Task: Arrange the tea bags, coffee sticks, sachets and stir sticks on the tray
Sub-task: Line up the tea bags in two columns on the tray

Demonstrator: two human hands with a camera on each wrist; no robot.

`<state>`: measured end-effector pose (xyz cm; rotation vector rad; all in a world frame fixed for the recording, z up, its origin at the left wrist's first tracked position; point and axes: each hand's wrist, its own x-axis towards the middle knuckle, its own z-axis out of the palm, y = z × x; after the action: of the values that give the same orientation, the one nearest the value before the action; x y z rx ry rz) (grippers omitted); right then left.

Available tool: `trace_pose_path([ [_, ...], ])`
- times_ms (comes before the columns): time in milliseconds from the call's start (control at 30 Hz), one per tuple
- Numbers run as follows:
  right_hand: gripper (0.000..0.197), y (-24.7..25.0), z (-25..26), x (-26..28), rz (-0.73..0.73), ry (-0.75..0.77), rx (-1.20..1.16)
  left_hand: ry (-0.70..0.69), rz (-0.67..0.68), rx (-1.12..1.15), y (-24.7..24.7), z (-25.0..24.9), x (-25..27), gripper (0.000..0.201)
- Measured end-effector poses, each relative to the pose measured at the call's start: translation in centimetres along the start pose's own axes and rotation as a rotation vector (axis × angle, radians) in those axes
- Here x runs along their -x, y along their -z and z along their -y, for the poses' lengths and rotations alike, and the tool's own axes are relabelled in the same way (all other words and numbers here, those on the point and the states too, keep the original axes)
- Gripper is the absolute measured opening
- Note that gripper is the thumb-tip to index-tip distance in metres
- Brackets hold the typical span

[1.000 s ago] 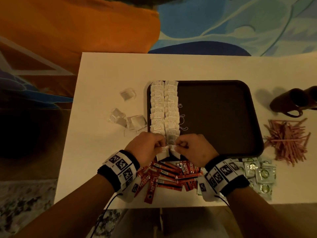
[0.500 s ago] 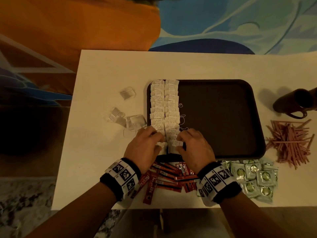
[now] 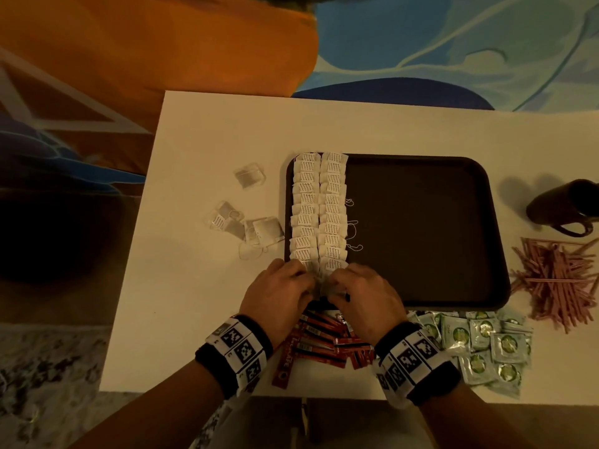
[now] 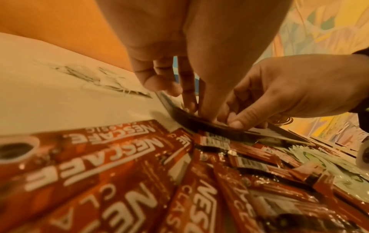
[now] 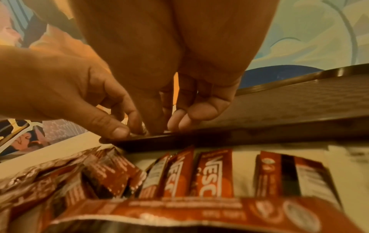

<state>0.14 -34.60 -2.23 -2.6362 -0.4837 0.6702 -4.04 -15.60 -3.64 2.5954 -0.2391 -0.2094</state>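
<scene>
A dark brown tray [image 3: 421, 228] lies on the white table. Two neat columns of white tea bags [image 3: 319, 215] run down its left side. My left hand [image 3: 308, 281] and right hand [image 3: 334, 283] meet at the near end of those columns, at the tray's near rim [image 4: 209, 127]. Each pinches a tea bag [image 3: 321, 286] with thumb and fingertips pointing down. The bags are mostly hidden under the fingers. Red coffee sticks [image 3: 324, 338] lie under my wrists. Green sachets [image 3: 486, 341] and pink stir sticks [image 3: 557, 280] lie to the right.
Loose tea bags [image 3: 256, 231] lie on the table left of the tray, and one more tea bag [image 3: 248, 175] lies farther back. A dark mug [image 3: 567, 205] lies at the right edge. The table's near edge [image 3: 324, 395] is just behind the coffee sticks.
My hands carried two tea bags from above the near rim onto the column ends, then drew back slightly toward the rim and now pinch them low on the tray.
</scene>
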Motion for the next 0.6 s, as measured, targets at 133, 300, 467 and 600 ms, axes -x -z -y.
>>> trace_pose_path([
  [133,0.011,-0.47,-0.29,-0.05,-0.016,-0.008,-0.025,0.018,-0.004,-0.012,-0.06,0.07,-0.1,0.008],
  [300,0.009,-0.49,-0.43,-0.09,-0.031,0.012,-0.031,0.022,-0.039,0.03,-0.15,0.16,0.09,0.011],
  [467,0.006,-0.87,-0.44,-0.45,-0.045,0.017,-0.087,0.038,-0.053,0.043,-0.52,0.44,0.05,0.008],
  [600,0.006,-1.03,-0.59,-0.83,-0.052,0.01,-0.12,0.056,-0.047,0.04,-0.69,0.57,-0.24,0.011],
])
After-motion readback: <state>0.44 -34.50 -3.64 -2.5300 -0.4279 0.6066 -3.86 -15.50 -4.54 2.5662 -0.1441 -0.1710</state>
